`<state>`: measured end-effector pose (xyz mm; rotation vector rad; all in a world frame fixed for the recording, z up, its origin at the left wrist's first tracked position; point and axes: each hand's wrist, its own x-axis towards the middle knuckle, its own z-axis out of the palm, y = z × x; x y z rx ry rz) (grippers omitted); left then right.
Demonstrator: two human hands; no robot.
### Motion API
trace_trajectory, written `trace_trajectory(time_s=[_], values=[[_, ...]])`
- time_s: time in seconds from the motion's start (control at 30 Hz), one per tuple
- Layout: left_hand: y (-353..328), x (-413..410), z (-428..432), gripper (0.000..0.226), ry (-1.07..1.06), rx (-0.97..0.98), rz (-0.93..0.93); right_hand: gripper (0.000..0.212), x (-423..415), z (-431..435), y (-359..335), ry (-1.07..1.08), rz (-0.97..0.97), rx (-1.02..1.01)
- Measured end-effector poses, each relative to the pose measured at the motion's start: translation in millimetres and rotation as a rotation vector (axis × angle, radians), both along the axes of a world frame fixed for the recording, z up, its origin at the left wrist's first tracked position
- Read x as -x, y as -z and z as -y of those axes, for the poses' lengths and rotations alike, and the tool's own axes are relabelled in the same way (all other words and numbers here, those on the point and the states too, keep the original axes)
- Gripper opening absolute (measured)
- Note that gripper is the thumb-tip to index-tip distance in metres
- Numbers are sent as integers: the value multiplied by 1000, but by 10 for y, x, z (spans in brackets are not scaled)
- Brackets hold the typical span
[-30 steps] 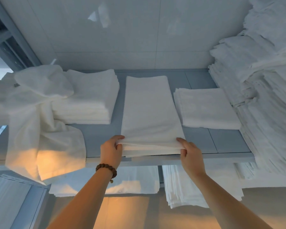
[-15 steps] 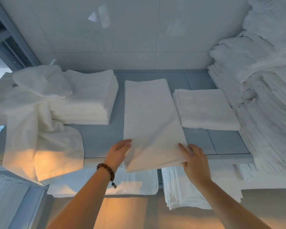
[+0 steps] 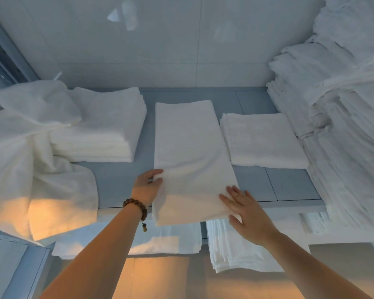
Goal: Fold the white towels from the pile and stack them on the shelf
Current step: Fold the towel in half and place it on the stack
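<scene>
A long folded white towel (image 3: 188,152) lies lengthwise on the grey shelf (image 3: 117,182), its near end hanging over the front edge. My left hand (image 3: 147,186), with a bead bracelet on the wrist, pinches the towel's left edge between thumb and fingers. My right hand (image 3: 244,210) lies flat with straight, spread fingers on the towel's near right corner. A stack of folded towels (image 3: 108,126) sits to the left and a flat folded towel (image 3: 261,139) to the right.
A loose crumpled pile of white towels (image 3: 30,147) drapes over the shelf's left end. A tall, uneven heap of folded linen (image 3: 343,104) fills the right side. More folded towels (image 3: 235,251) sit on the shelf below. A glossy white wall stands behind.
The towel's near end has slid toward me over the shelf's front edge. My left hand went from the front corner up to the left edge. My right hand opened and lies flat on the towel.
</scene>
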<state>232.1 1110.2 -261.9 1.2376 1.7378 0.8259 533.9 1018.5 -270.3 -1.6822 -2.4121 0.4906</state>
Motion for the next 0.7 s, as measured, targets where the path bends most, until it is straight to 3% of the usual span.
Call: trace_trajectory(time_s=[0.1,0.27,0.47,0.7], values=[[-42,-51,-213,26,32,-5,-35,48,131,-195,-94,85,-144,-31],[0,-152,-461,20,-138,-21,-69,57,502,-788,-15,168,99,-30],[90,-51,-294,15,-324,-111,-63,62,600,-718,236,88,237,6],[114,75,-542,16,-108,-106,-79,58,710,-849,76,156,208,-45]])
